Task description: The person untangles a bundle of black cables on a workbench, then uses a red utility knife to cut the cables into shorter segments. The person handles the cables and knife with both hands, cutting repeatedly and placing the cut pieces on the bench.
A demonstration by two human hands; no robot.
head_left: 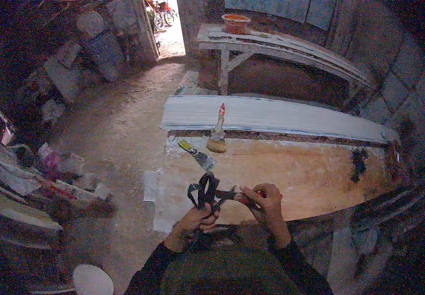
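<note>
My left hand [198,219] is closed around a bundle of looped black strap [207,191], its loops standing up above the fist. A dark length [227,194] runs across from the bundle to my right hand [265,200], whose fingers pinch its far end, where something reddish shows; I cannot make out what that is. Both hands are over the near edge of a pale wooden board [291,169]. Beyond them on the board lie a putty knife [196,153] with a yellow-green handle and a flat paintbrush [217,137] with a red-tipped handle, which reaches onto a white-painted plank [271,114].
A black lump [358,164] sits at the board's right end. Behind stands a paint-spattered bench [281,40] with an orange tub [235,24]. Clutter [65,172] lines the left side. A round white object [93,280] is at lower left. A bright doorway [170,37] opens at the back.
</note>
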